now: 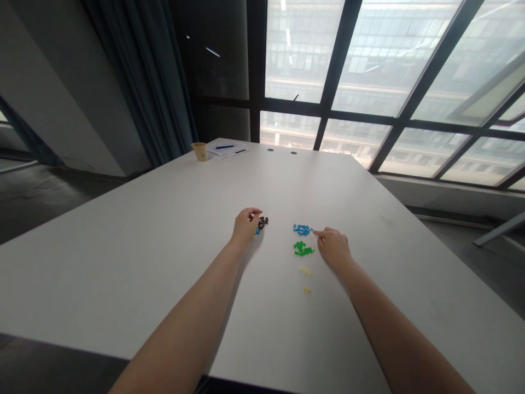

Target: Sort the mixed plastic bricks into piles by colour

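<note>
A long white table runs toward a wall of tall glazed windows set in black frames, with daylight coming through and a pale multi-storey building showing beyond the glass. Dark teal curtains hang at the left, beside a grey wall. The floor is dark grey with a faint sheen, a pale sill runs below the windows, and a slanted grey bar pokes in at the right

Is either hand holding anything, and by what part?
The right hand holds nothing; its index finger reaches the blue pieces. The left hand touches brown pieces; cannot tell if it grips one.
</note>
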A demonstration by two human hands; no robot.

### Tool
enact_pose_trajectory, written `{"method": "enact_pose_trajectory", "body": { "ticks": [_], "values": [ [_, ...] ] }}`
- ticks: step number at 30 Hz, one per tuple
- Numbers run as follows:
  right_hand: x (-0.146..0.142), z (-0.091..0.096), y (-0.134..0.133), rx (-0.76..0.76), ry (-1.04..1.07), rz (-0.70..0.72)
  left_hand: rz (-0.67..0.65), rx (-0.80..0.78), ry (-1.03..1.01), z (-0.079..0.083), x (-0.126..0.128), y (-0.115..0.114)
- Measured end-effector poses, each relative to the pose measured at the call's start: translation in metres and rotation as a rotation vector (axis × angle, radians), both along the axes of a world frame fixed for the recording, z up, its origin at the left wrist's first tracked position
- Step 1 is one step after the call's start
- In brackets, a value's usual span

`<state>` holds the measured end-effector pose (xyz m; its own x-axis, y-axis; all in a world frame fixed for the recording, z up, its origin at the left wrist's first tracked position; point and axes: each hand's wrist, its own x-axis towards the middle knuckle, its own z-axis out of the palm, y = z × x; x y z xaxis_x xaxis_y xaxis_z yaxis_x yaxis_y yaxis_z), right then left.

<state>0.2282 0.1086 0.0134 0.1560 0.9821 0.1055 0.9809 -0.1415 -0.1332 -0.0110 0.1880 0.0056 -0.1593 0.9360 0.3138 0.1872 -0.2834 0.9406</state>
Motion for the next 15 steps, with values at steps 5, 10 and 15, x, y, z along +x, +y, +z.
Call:
{"method": "enact_pose_trajectory", "body": {
  "ticks": [5, 10, 15],
  "values": [
    [-0.0027, 0.0003, -0.0013, -0.001, -0.004, 0.039, 0.013, -0.041, -0.051, 0.0007, -0.0004, -0.0007],
    [-0.0049, -0.0007, -0.0015, -0.001, 0.011, 0.059, 0.007, -0.040, -0.025, 0.0006, 0.0004, -0.0006],
    [-0.0036, 0.0007, -0.0026, -0.001, -0.016, 0.051, -0.005, -0.040, -0.066, 0.0031, 0.0007, -0.0026]
  ]
}}
